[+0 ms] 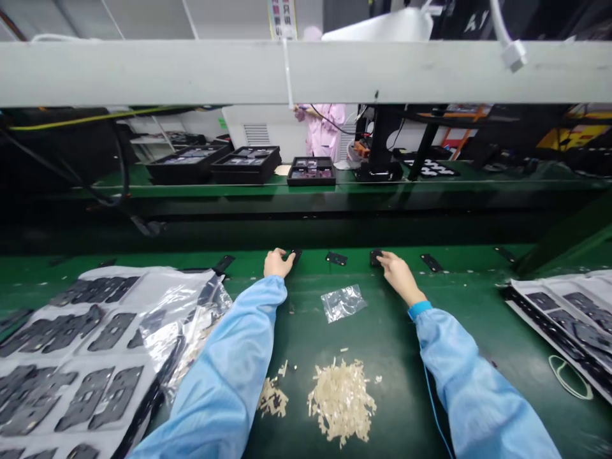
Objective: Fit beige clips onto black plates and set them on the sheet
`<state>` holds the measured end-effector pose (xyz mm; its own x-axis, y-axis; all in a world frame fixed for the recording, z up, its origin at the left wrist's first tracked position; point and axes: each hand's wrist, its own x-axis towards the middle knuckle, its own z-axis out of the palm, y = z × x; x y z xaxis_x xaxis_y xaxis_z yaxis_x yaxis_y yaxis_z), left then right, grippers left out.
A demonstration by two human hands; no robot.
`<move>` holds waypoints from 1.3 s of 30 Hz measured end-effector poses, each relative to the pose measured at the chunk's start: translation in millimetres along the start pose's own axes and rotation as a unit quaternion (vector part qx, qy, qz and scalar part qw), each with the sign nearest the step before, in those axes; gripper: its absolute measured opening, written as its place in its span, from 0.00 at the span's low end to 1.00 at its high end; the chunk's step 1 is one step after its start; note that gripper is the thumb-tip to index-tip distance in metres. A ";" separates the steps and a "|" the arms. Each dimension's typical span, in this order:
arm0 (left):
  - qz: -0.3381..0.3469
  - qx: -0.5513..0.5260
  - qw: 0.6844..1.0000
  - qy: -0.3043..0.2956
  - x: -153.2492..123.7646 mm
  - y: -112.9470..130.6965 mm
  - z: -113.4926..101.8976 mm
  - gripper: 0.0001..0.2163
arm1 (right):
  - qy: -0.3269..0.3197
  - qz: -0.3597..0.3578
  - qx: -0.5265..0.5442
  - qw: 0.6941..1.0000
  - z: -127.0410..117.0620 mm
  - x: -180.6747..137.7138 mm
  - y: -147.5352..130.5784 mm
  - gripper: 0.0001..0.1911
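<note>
Both my arms in light blue sleeves reach out over a green mat [382, 331]. My left hand [277, 262] is closed round a small flat black part [293, 255] at the mat's far edge. My right hand [396, 271] is closed on another small black part [375, 256] at the same edge. Between them a third black part [336, 258] lies untouched. A further one [431, 262] lies to the right of my right hand.
A small clear plastic bag [343, 301] lies mid-mat. Piles of pale tabs [342, 398] sit near me. White trays of black parts lie left [71, 357] and right [568, 312]. Black trays [246, 162] stand on the far bench, with a person in pink [324, 127] behind it.
</note>
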<state>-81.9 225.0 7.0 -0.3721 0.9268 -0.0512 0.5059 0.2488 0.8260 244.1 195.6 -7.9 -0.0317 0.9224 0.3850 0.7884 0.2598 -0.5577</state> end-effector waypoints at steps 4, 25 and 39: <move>-0.056 0.032 0.998 -0.021 22.4 4.2 12.7 0.16 | 0.015 0.042 -0.008 0.999 1.7 -11.7 18.8 0.22; 0.303 -0.076 0.924 -0.221 -204.9 15.7 -14.8 0.14 | -0.043 0.194 0.501 0.843 2.9 -132.7 -149.5 0.15; 0.026 -0.407 0.881 -0.241 -211.9 -11.2 -29.8 0.07 | -0.226 0.206 0.581 0.755 2.4 -144.8 -164.6 0.16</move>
<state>-31.9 17.4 25.4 0.1085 0.9915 -0.0716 -0.2862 0.1002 0.9529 117.5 20.0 26.3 -0.3434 0.9288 -0.1396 -0.2731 -0.2409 -0.9313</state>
